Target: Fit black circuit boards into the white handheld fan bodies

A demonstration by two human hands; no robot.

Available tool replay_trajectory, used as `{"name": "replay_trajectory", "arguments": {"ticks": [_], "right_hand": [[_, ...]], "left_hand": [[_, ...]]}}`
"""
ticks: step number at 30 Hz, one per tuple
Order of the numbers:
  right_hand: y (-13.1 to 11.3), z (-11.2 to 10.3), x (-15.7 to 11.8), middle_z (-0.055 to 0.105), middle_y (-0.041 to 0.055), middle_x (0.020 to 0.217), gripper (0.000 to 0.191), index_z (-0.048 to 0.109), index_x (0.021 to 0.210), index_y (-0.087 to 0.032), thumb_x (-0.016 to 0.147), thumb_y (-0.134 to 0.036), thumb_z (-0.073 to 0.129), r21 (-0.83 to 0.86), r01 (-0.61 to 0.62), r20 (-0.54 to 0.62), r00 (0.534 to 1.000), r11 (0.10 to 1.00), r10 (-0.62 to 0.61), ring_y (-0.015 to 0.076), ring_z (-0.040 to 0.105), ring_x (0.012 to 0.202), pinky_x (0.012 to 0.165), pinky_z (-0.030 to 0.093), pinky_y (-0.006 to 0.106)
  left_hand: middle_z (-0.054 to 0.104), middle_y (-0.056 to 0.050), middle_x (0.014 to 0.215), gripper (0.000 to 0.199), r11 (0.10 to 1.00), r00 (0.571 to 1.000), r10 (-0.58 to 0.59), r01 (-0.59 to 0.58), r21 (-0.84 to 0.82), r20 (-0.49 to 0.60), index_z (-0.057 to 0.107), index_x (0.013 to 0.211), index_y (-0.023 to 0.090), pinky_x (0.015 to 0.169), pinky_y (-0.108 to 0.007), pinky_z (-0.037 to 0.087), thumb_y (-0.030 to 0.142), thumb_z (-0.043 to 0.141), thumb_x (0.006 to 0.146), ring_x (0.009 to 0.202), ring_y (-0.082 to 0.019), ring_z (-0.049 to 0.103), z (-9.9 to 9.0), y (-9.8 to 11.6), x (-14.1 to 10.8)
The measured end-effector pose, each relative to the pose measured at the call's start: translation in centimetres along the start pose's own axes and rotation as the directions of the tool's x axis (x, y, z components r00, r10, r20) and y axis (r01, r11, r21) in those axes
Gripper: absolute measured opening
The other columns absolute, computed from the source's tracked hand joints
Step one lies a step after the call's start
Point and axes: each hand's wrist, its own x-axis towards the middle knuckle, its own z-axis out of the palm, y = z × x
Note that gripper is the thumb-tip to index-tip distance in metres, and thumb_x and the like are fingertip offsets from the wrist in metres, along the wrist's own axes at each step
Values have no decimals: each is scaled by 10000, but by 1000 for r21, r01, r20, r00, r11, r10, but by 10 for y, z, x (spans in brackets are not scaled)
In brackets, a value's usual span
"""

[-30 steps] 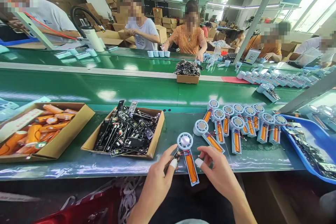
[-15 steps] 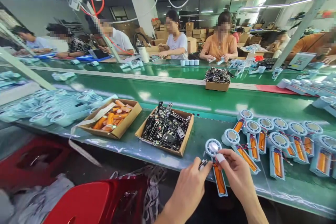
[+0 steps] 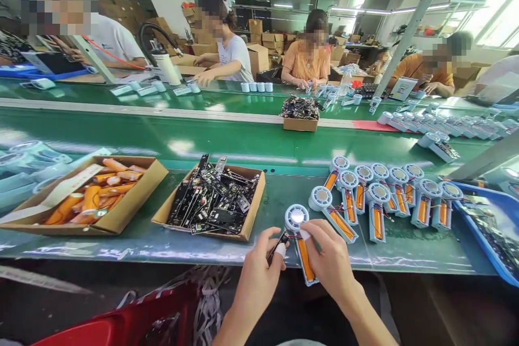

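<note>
In my left hand (image 3: 261, 259), a narrow black circuit board (image 3: 278, 246) is pinched between thumb and fingers. White wrapping covers the thumb tip. A light-blue handheld fan housing (image 3: 297, 217) lies just right of the board, its round head on the bench edge and its handle sticking out towards me. An orange battery (image 3: 305, 260) sits inside that handle. My right hand (image 3: 324, 246) is closed at the fan's neck, a white-wrapped fingertip against it. Thin wires (image 3: 292, 237) run between the board and the fan; their ends are hidden by my fingers.
Left of my hands stand a cardboard box of circuit boards (image 3: 259, 200) and a box of orange batteries (image 3: 152, 178). Several open fan housings (image 3: 379, 194) lie to the right, beside a blue tray (image 3: 486, 189). Beyond the green conveyor (image 3: 227, 143), several people work.
The view has swung right, showing the blue tray. My left hand has turned the circuit board so that more of it shows, tilted beside the fan. My right hand stays at the fan's neck.
</note>
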Motion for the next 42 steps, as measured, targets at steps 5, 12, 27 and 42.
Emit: {"name": "replay_trajectory", "arguments": {"ticks": [5, 12, 27, 42], "right_hand": [[-11, 3, 4, 660, 92, 951, 319, 681, 1030, -204, 937, -49, 419, -74, 58, 141, 989, 996, -47, 225, 608, 849, 724, 555, 350], [-16, 11, -3, 664, 102, 948, 318, 665, 1012, -185, 941, -34, 394, -153, 82, 65, 995, 985, -72, 230, 588, 830, 710, 529, 357], [-1, -5, 9, 681, 59, 906, 191, 765, 930, -231, 950, -214, 576, 308, -212, 210, 966, 928, 151, 200, 640, 866, 760, 532, 308], [1, -29, 3, 689, 31, 744, 294, 695, 919, -161, 838, -443, 681, 528, -667, 497, 745, 526, 445, 178, 666, 697, 705, 559, 316]], "left_hand": [[783, -88, 1027, 267, 997, 995, 70, -67, 47, -70, 623, 1111, 203, 642, -321, 619, 256, 455, 910, 699, -199, 754, 1, 4, -3], [776, -122, 1116, 327, 897, 904, 387, -322, 304, -184, 680, 1161, 175, 840, -343, 623, 168, 441, 938, 1006, -258, 755, 17, -7, -9], [777, -63, 914, 312, 939, 936, 338, -342, 24, 99, 750, 1138, 234, 634, -248, 609, 309, 498, 972, 686, -171, 709, -14, 6, 9], [753, -99, 1003, 280, 993, 997, 65, -69, -96, -49, 659, 1066, 175, 737, -323, 597, 355, 550, 883, 827, -212, 726, 12, 10, -2]]}}
